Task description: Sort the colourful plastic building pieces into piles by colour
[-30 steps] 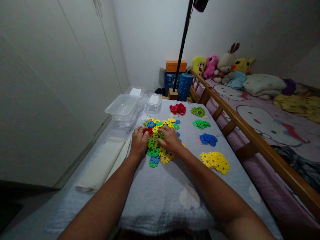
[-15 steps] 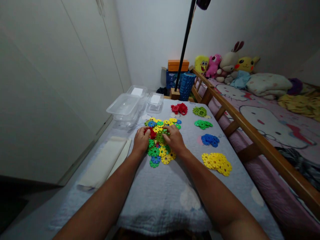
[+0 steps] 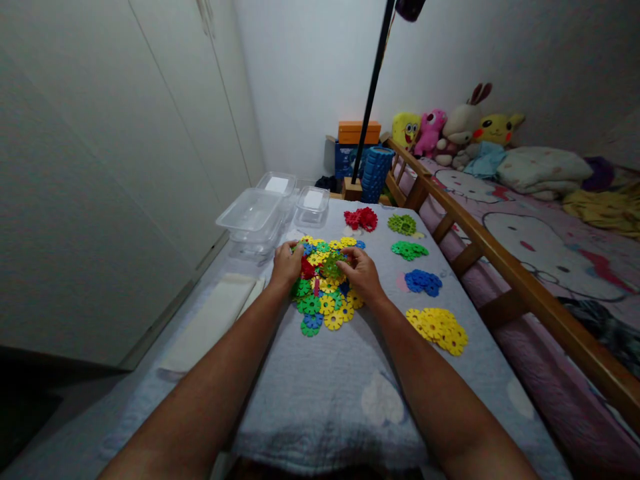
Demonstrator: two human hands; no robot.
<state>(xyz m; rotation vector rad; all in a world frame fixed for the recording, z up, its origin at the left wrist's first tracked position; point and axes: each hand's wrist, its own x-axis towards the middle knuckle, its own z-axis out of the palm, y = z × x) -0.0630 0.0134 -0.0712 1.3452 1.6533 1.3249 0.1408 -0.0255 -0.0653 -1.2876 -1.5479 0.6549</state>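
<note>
A mixed pile of flower-shaped plastic interlocking discs (image 3: 327, 305) in yellow, green, blue and red lies mid-table. My right hand (image 3: 362, 272) is at the pile's right side, thumb and fingers closed on light green discs (image 3: 332, 265). On the left edge of the pile my left hand (image 3: 287, 265) has its fingers curled, and whatever they grip is hidden. Red discs (image 3: 307, 269) lie just beside its fingertips. To the right sit single-colour groups: red discs (image 3: 361, 219), light green discs (image 3: 402, 224), green discs (image 3: 410, 251), blue discs (image 3: 423, 283) and yellow discs (image 3: 438, 328).
Clear plastic containers (image 3: 253, 212) stand at the back left, beside a smaller lidded box (image 3: 313, 203). A folded pale cloth (image 3: 207, 323) lies at left. A wooden bed rail (image 3: 493, 280) runs along the right side. Behind the table rises a black pole (image 3: 371, 100).
My right hand has lifted slightly with the light green discs between its fingers. My left hand has drawn back a little from the red discs. The view has shifted slightly.
</note>
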